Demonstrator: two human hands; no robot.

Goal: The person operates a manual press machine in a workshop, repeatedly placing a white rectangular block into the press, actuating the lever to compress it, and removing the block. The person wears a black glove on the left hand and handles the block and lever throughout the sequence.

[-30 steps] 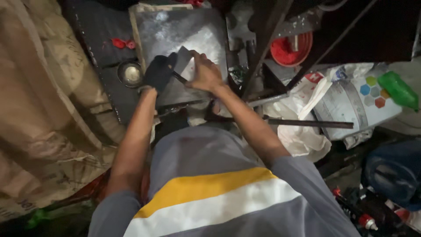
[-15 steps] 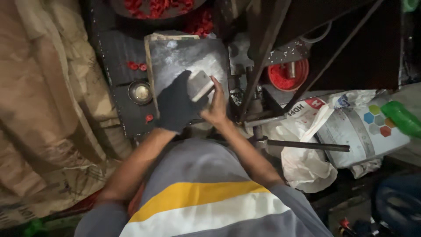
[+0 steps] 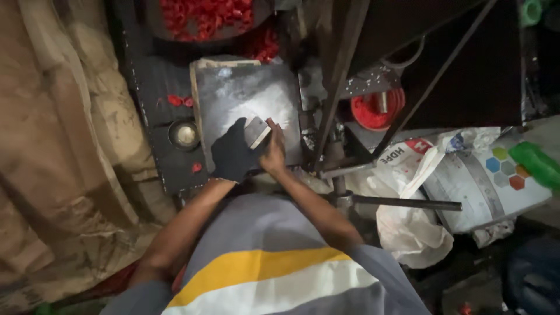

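Gripping a small pale block (image 3: 256, 131), the gloved left hand (image 3: 233, 154) is clamping it over a dusty metal plate (image 3: 233, 93). The bare right hand (image 3: 273, 153) is touching the block's right side, fingers together. Red plastic bits (image 3: 181, 100) are lying left of the grip.

We see our grey short-sleeved shirt (image 3: 274, 233) banded yellow and white across the chest, and a dark glove (image 3: 232, 156) on our left hand.

Red plastic pieces (image 3: 201, 17), white sacks (image 3: 461, 175), green bottle (image 3: 536, 163), tan cloth (image 3: 58, 146), black rod (image 3: 402, 203).
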